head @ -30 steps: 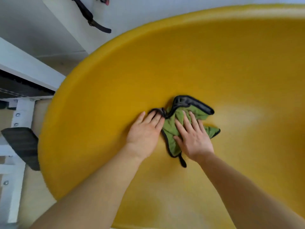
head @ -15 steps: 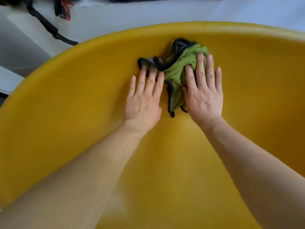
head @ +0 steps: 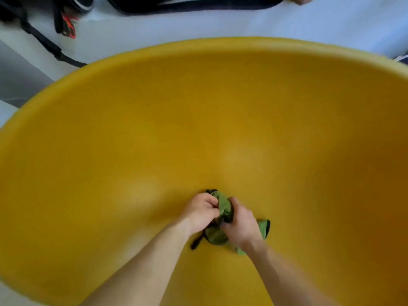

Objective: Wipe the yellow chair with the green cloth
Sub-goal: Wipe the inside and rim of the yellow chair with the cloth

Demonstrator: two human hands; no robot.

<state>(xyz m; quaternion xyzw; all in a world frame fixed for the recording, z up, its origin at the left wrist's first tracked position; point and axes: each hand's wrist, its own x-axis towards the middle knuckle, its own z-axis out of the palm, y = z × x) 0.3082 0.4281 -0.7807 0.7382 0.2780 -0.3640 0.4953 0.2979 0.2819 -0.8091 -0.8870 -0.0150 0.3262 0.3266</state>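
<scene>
The yellow chair (head: 220,107) is filling the view with its wide curved shell. Low in its hollow, the left hand (head: 199,214) and right hand (head: 241,226) are gripping, close together, the bunched green cloth (head: 224,205) lying against the seat.

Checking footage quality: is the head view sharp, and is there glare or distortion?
Head view: left hand, right hand and green cloth are motion-blurred; a glare patch lies on the yellow chair above them; the wide lens bows its rim.
</scene>
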